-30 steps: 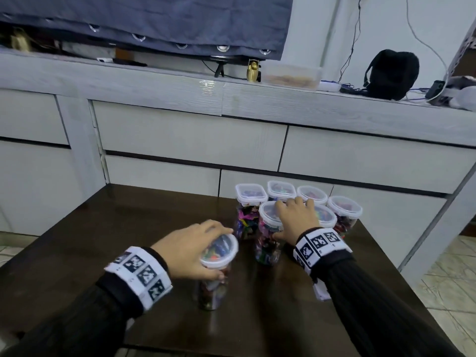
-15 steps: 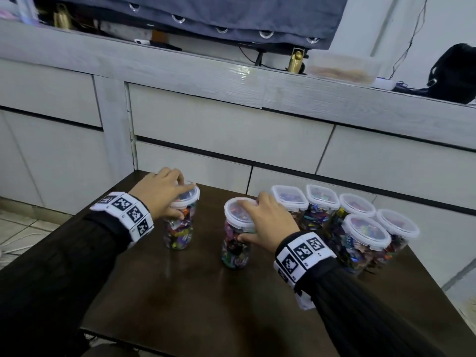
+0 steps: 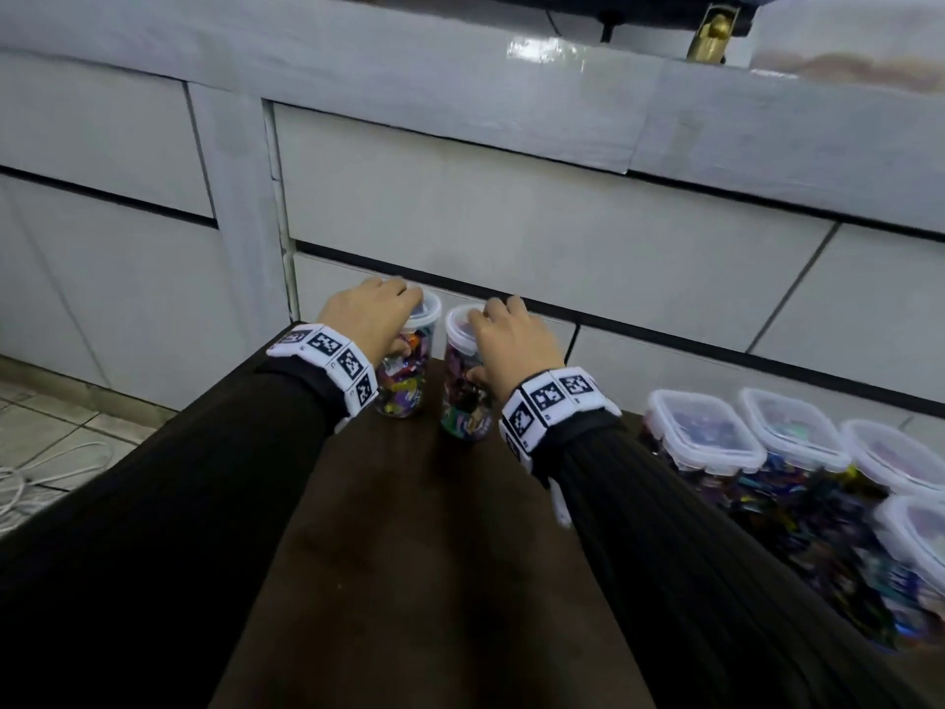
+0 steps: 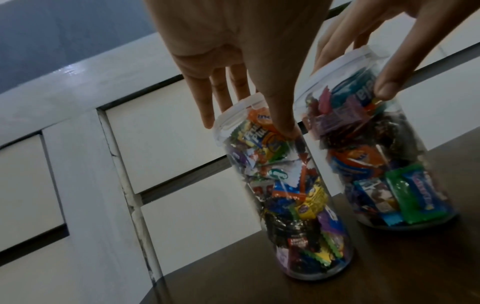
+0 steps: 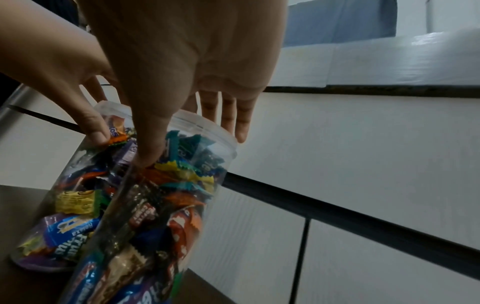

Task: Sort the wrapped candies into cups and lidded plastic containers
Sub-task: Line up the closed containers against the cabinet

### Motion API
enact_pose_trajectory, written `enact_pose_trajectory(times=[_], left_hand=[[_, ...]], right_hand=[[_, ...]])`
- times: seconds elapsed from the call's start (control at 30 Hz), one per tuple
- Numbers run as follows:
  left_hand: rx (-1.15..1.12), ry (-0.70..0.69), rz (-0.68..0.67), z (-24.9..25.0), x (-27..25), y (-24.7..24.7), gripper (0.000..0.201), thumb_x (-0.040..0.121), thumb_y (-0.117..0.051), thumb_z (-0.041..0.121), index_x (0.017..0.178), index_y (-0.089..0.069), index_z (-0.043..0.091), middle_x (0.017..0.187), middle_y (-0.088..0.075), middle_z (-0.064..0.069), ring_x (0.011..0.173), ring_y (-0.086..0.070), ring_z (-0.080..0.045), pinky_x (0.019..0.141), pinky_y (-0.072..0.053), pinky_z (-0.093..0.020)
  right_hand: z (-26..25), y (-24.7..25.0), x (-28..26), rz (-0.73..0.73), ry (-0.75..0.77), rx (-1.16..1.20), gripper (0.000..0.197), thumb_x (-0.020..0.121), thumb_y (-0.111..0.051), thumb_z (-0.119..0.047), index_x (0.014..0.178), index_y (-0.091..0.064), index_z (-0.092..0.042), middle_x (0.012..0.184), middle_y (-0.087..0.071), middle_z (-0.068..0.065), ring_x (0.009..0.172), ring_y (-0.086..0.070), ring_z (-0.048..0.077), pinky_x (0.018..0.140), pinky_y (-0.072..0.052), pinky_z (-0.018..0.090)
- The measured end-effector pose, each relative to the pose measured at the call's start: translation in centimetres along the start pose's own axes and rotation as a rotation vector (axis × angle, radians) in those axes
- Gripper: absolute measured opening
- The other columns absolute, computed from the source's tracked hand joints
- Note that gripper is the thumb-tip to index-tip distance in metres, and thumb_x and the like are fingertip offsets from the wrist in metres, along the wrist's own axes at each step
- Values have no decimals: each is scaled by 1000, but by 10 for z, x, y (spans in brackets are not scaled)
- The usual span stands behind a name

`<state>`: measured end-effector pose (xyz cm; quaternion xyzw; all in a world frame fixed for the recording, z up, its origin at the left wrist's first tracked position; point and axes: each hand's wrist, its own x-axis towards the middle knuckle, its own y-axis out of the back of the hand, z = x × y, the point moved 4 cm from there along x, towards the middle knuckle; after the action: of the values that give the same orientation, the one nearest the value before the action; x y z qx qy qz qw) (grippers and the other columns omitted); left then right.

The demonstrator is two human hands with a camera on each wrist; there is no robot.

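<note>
Two clear plastic cups with white lids, packed with wrapped candies, stand side by side at the far left corner of the dark table (image 3: 434,555). My left hand (image 3: 404,319) grips the left cup (image 3: 401,386) from above, thumb on its near wall and fingers over the lid. My right hand (image 3: 483,340) holds the right cup (image 3: 463,406) the same way. In the left wrist view my left hand (image 4: 249,121) is on the left cup (image 4: 298,205), beside the right cup (image 4: 376,164). In the right wrist view my right hand (image 5: 193,144) clasps the right cup (image 5: 145,226).
Several lidded plastic containers (image 3: 700,427) full of candies are grouped at the table's right side. White cabinet drawers (image 3: 511,237) rise just behind the table's far edge. To the left, tiled floor with white cables (image 3: 41,478) lies below the table edge.
Both hands have carried their cups left and away from me; the cups now stand close together at the far left corner. The view has swung left and down.
</note>
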<state>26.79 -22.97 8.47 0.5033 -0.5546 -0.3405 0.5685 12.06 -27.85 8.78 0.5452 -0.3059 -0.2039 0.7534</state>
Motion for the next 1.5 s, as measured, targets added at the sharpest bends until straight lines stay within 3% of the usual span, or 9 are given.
enact_pose_trajectory(times=[0.23,0.53,0.67,0.77,0.97,1.13,1.27,1.4,1.5], left_hand=[[-65,22,38,-16,43,-26,53,83,-75,24,129,-50,14,124,-54,-11,110,-53,-33,84,-48,-46],[-130,30,50,-19,58,-33,56,82,-76,18,129,-49,10,124,-53,-15,113,-50,-37,89,-47,-51],[-182,74,-61,-18,58,-28,71,84,-73,23,144,-38,11,144,-45,-15,129,-45,-35,106,-35,-53],[-301,162,-3,-9,47,-12,75,87,-69,29,149,-31,12,155,-32,-13,142,-32,-29,115,-21,-57],[-473,-87,249,67,6,50,42,88,-64,21,128,-56,10,142,-49,-13,134,-42,-30,111,-31,-43],[-447,-358,48,172,-22,78,34,94,-57,31,124,-57,15,133,-56,-6,125,-49,-25,105,-36,-41],[-397,-423,-116,245,-40,75,55,90,-58,52,131,-51,17,133,-55,-3,121,-52,-25,98,-42,-36],[-277,-445,-182,284,-45,61,75,81,-67,58,138,-43,15,142,-48,-5,129,-46,-24,104,-41,-38],[-198,-443,-147,287,-43,56,70,85,-71,40,142,-38,13,148,-43,-6,134,-42,-25,108,-39,-39]], right_hand=[[10,-22,60,33,-41,-34,44,93,-56,-22,132,-44,-7,129,-50,12,120,-42,29,91,-40,38],[10,-25,69,37,-33,-45,53,87,-63,-34,130,-45,-8,127,-50,10,120,-41,28,90,-39,37],[5,-21,54,-14,-60,49,77,80,-68,-46,138,-32,-11,135,-44,10,124,-40,28,95,-39,40],[11,-8,33,25,-94,137,73,82,-66,-49,136,-34,-12,136,-43,8,125,-39,28,98,-39,41],[62,40,-37,68,-180,288,58,85,-65,-43,127,-45,-9,129,-48,12,120,-44,30,98,-40,41],[144,68,-114,13,-404,339,43,94,-54,-26,131,-43,-7,132,-47,18,122,-45,35,99,-37,40],[190,65,-173,-197,-538,191,47,87,-50,-1,132,-40,-5,130,-49,20,118,-49,37,95,-43,43],[205,50,-207,-367,-541,96,48,85,-60,-12,129,-41,-5,128,-52,17,116,-53,33,92,-46,43],[206,40,-210,-347,-534,71,45,88,-57,-14,129,-42,-6,129,-52,15,117,-53,32,93,-45,43]])
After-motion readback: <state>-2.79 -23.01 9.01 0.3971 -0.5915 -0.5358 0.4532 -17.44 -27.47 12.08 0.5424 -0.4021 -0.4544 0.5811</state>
